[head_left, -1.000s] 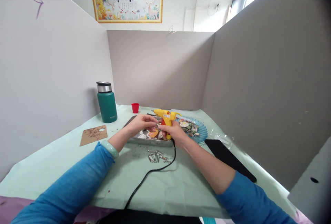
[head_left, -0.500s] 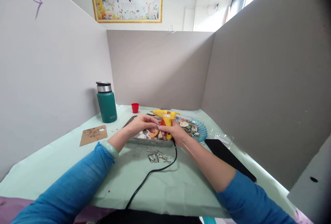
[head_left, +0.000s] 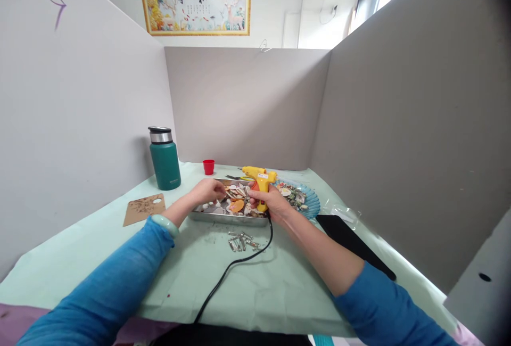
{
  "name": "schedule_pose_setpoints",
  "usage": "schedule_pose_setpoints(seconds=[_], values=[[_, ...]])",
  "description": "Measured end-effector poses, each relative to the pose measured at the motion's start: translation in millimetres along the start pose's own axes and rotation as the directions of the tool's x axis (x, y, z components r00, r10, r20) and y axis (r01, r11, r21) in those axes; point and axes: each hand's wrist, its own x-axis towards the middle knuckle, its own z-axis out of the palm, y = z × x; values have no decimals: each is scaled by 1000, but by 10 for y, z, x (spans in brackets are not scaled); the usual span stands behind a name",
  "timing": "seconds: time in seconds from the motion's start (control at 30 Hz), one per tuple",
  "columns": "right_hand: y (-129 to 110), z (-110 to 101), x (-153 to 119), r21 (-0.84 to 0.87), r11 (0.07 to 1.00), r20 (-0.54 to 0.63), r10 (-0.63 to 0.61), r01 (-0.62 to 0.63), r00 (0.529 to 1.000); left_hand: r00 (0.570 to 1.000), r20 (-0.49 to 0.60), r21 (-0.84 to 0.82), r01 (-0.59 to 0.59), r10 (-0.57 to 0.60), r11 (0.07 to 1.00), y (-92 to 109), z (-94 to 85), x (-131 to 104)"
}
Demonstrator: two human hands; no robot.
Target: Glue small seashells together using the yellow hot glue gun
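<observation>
My right hand [head_left: 276, 202] is wrapped round the handle of a yellow hot glue gun [head_left: 261, 175], whose nozzle points left above a metal tray. The metal tray [head_left: 227, 219] holds many seashells, among them an orange shell [head_left: 237, 206]. Over the tray's left part is my left hand [head_left: 208, 190], its fingers curled downward and pressed together among the shells; whatever they pinch is hidden. Some small silvery metal pieces, which look like safety pins [head_left: 241, 241], lie in front of the tray. From the gun's base a black cord [head_left: 227, 270] runs to the table's near edge.
A blue plate [head_left: 313, 205] of shells stands right of the tray. Further left are a green bottle [head_left: 165, 165], a red cup [head_left: 208, 167] and a brown card with a hole [head_left: 139, 212]. A black flat object [head_left: 355, 245] lies at the right. Grey partitions [head_left: 247, 106] enclose the table.
My left hand has drawn away from my right hand, moving left and down to the tray. The glue gun has shifted slightly right, still in my right hand.
</observation>
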Motion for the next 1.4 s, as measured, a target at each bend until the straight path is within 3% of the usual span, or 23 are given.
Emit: schedule_pose_setpoints(seconds=[0.13, 0.33, 0.53, 0.67, 0.77, 0.9, 1.0, 1.1, 1.2, 1.4], values=[[-14, 21, -2, 15, 1000, -47, 17, -16, 999, 997, -34, 330, -56, 72, 942, -183, 18, 83], [2, 3, 18, 26, 1000, -68, 12, -10, 998, 987, 136, 691, -30, -89, 723, -171, 22, 94], [-20, 6, 9, 56, 998, -77, 17, -12, 997, 988, 149, 700, -83, -32, 709, -169, 30, 67], [-34, 11, 2, 85, 996, -66, 22, -16, 998, 998, 67, 693, -47, 1, 720, -177, 49, 77], [-23, -3, 12, 109, 994, -68, 24, -16, 997, 998, 36, 581, -65, 54, 812, -121, 47, 59], [-21, -23, 24, 129, 992, -60, 24, -16, 998, 995, 80, 81, -57, 51, 995, 70, 54, -33], [-37, -20, 23, 152, 988, -57, 37, -28, 998, 980, 134, -263, -109, 148, 959, 242, 86, -121], [-51, -12, 21, 171, 985, -43, 41, -33, 998, 948, 200, -437, -138, 246, 889, 362, 142, -183], [-52, -13, 24, 178, 983, -28, 42, -36, 999, 928, 238, -511, -130, 285, 850, 409, 206, -207], [-34, -30, 34, 162, 986, -22, 36, -32, 999, 949, 192, -567, -101, 250, 817, 410, 280, -198]])
